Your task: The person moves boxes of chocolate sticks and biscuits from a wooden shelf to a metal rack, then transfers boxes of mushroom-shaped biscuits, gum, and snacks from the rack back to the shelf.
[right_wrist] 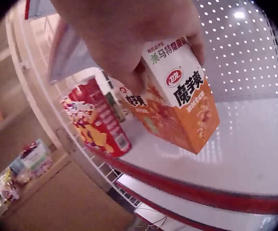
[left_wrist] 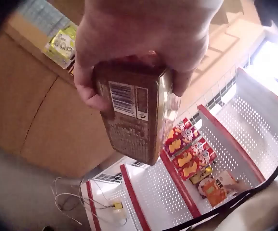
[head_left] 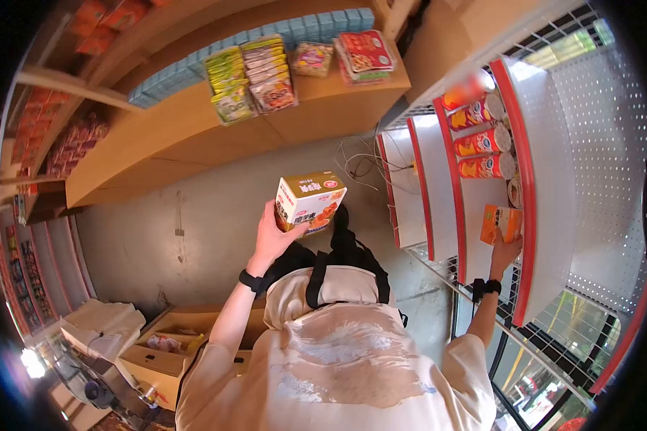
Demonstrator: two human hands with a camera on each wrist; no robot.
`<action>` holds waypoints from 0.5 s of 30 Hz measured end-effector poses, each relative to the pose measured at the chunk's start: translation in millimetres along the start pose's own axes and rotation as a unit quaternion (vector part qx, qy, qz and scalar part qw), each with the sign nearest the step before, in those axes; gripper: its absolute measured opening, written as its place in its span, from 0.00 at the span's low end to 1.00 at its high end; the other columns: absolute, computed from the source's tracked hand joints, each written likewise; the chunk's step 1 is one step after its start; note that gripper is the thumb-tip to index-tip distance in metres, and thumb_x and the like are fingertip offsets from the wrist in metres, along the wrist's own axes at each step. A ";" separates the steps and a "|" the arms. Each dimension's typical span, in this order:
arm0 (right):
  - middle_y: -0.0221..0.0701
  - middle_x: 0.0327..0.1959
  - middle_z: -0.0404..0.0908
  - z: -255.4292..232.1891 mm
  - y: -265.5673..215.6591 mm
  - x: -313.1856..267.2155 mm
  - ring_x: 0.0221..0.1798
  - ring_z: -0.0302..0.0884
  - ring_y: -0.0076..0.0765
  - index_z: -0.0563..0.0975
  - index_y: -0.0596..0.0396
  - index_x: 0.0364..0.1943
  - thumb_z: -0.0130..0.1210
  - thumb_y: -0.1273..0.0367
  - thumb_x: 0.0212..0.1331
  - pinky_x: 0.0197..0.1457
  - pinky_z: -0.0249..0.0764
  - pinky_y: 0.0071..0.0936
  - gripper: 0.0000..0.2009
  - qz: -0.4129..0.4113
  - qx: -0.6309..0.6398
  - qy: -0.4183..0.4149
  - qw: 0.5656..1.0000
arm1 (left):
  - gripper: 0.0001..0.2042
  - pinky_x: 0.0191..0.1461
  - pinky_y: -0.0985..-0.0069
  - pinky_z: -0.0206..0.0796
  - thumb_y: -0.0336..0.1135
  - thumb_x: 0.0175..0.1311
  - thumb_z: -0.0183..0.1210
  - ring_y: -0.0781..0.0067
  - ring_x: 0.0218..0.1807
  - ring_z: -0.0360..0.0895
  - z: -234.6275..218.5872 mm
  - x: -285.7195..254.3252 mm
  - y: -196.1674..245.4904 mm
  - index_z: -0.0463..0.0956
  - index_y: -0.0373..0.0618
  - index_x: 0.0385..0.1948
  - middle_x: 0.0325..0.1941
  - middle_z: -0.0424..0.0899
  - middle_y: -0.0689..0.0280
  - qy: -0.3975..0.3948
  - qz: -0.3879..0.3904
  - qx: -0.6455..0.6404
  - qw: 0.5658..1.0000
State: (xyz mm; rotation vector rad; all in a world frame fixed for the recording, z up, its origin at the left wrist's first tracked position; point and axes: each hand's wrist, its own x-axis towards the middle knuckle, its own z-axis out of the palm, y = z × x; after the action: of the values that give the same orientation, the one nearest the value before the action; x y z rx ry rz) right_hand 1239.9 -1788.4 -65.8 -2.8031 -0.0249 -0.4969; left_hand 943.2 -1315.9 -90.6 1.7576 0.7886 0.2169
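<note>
My left hand [head_left: 272, 233] grips a brown-and-white snack box [head_left: 315, 202] in front of my body, thumb along its near side. In the left wrist view the box's brown face shows a barcode [left_wrist: 123, 98], with fingers on both sides. On the right, my right hand [head_left: 507, 253] holds an orange-and-white snack box [head_left: 499, 223] at the red-edged shelf. From the right wrist this orange box [right_wrist: 189, 101] appears tilted close over the white shelf board [right_wrist: 249, 154], gripped from above by my right hand [right_wrist: 134, 36]. A red snack canister [right_wrist: 98, 120] stands beside it.
Several red canisters [head_left: 482, 142] line the same shelf rack, whose boards have red front edges [head_left: 528, 237]. A wooden counter [head_left: 194, 136] opposite bears bagged snacks [head_left: 269, 72]. Loose cables [head_left: 359, 165] lie on the floor near the rack. An open wooden box [head_left: 162, 345] is behind on the left.
</note>
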 end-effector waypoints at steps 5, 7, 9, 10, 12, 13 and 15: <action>0.51 0.52 0.69 -25.4 -70.7 -30.2 0.52 0.70 0.52 0.64 0.68 0.54 0.65 0.67 0.48 0.58 0.66 0.38 0.31 -0.021 -0.016 -0.023 0.999 | 0.35 0.54 0.70 0.67 0.39 0.46 0.70 0.65 0.51 0.75 -54.1 -12.7 -37.1 0.61 0.33 0.53 0.48 0.77 0.52 0.037 -0.006 -0.083 0.996; 0.46 0.51 0.70 -44.9 -117.7 -45.0 0.52 0.70 0.42 0.65 0.67 0.54 0.65 0.67 0.50 0.57 0.67 0.33 0.30 0.008 0.135 -0.125 0.983 | 0.35 0.55 0.70 0.67 0.39 0.46 0.70 0.66 0.51 0.75 -81.7 -25.3 -50.9 0.60 0.32 0.53 0.48 0.77 0.52 0.056 -0.006 -0.103 0.993; 0.43 0.51 0.71 -52.2 -162.6 -59.9 0.53 0.70 0.39 0.64 0.65 0.55 0.64 0.67 0.50 0.56 0.67 0.31 0.29 -0.009 0.181 -0.170 0.969 | 0.34 0.56 0.71 0.66 0.36 0.49 0.69 0.67 0.52 0.74 -112.4 -33.3 -64.6 0.58 0.32 0.55 0.49 0.76 0.52 0.058 -0.016 -0.149 0.987; 0.40 0.50 0.72 -51.9 -185.1 -68.3 0.54 0.70 0.35 0.64 0.63 0.56 0.63 0.68 0.51 0.56 0.68 0.28 0.29 -0.014 0.221 -0.218 0.950 | 0.34 0.56 0.71 0.66 0.36 0.49 0.69 0.67 0.52 0.74 -125.7 -39.7 -72.7 0.58 0.32 0.55 0.49 0.76 0.52 0.074 -0.016 -0.155 0.985; 0.40 0.51 0.71 -40.5 -234.7 -87.0 0.54 0.70 0.35 0.63 0.63 0.57 0.63 0.70 0.51 0.57 0.66 0.28 0.29 -0.078 0.285 -0.257 0.920 | 0.34 0.57 0.71 0.65 0.33 0.51 0.66 0.67 0.54 0.73 -151.8 -53.1 -89.8 0.56 0.32 0.57 0.51 0.75 0.52 0.095 -0.008 -0.220 0.971; 0.40 0.52 0.71 -36.6 -266.1 -100.4 0.54 0.70 0.34 0.62 0.63 0.58 0.63 0.72 0.51 0.59 0.65 0.28 0.30 -0.124 0.344 -0.290 0.884 | 0.34 0.57 0.71 0.65 0.33 0.51 0.66 0.67 0.54 0.73 -164.8 -61.0 -97.0 0.56 0.32 0.57 0.51 0.75 0.52 0.113 -0.008 -0.224 0.968; 0.39 0.52 0.71 -40.0 -339.0 -126.1 0.57 0.69 0.32 0.61 0.63 0.58 0.62 0.74 0.51 0.61 0.64 0.28 0.30 -0.162 0.322 -0.405 0.840 | 0.34 0.58 0.72 0.64 0.31 0.53 0.65 0.67 0.55 0.72 -190.5 -77.1 -109.6 0.54 0.32 0.58 0.53 0.73 0.53 0.122 -0.018 -0.257 0.958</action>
State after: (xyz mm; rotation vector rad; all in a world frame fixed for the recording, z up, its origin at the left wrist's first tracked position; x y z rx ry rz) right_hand 1085.0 -1471.3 23.3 -2.1190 -0.7072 0.5749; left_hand 742.6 -1198.5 -106.2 1.2358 0.8487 0.5706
